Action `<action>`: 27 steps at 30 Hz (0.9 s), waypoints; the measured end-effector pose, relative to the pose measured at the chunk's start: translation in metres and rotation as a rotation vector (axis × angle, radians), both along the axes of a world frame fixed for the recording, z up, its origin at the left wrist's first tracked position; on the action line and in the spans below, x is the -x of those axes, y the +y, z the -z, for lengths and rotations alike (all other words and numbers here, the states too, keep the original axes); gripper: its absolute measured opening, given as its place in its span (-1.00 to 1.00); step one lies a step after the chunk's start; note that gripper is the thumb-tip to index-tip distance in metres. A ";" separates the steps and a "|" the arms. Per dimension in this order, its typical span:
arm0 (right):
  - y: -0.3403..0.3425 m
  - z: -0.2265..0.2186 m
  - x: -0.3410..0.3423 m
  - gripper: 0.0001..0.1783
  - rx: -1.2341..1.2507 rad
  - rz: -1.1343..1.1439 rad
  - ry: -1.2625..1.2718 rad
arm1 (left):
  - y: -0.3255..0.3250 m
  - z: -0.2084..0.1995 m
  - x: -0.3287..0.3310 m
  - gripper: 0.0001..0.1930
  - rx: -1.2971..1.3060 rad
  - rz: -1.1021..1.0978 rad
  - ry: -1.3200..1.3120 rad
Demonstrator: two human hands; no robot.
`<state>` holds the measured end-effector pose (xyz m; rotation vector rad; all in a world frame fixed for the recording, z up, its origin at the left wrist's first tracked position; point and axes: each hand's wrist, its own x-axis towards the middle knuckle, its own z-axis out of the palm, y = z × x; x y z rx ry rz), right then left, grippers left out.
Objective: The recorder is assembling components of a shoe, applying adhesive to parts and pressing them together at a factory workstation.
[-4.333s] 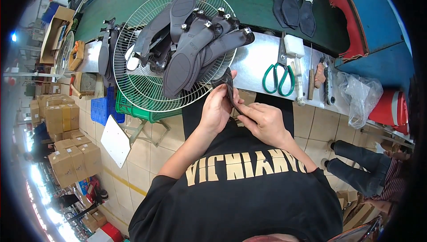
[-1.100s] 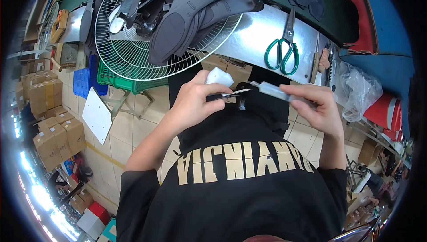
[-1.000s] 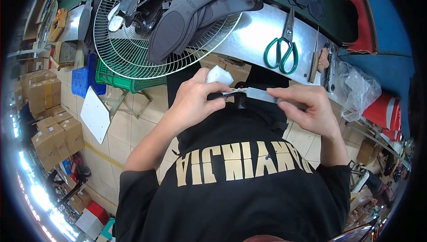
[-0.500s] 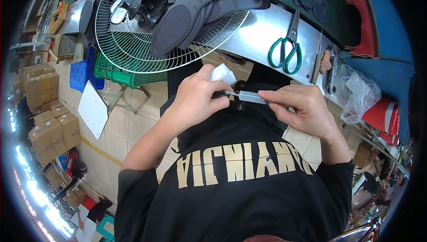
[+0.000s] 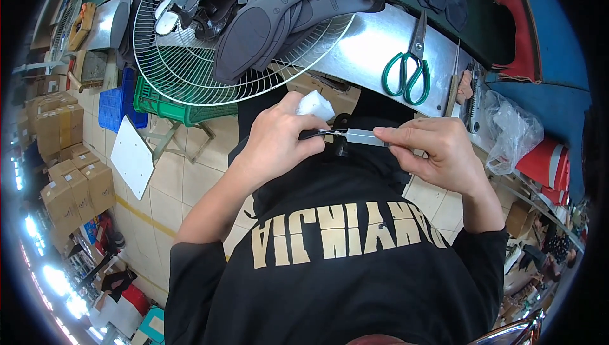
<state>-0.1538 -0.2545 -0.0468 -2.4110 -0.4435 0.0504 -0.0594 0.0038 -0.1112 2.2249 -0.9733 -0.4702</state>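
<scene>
Near the front of my body, my left hand (image 5: 269, 142) is closed around a small black part (image 5: 309, 134), most of it hidden in the fingers. A white, soft-looking piece (image 5: 315, 107) sticks up between the fingers of that hand. My right hand (image 5: 441, 151) pinches the end of a short grey metal bar (image 5: 365, 137) between thumb and fingers. The bar's other end meets a thin shiny tip beside the black part; how they join is too small to make out.
A white wire basket (image 5: 209, 100) heaped with dark grey padded pieces (image 5: 250, 37) stands ahead on the metal bench. Green-handled scissors (image 5: 406, 78) lie to its right, near several hand tools (image 5: 469, 97) and a clear plastic bag (image 5: 510, 132). Green and blue crates (image 5: 117, 107) sit left.
The metal bar and my right hand have shifted slightly to the right. My left hand keeps its grip, hardly moved.
</scene>
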 end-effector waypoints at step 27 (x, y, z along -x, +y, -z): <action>-0.018 0.022 0.012 -0.68 -0.325 0.212 0.233 | -0.008 0.018 0.015 -0.78 0.424 -0.254 0.032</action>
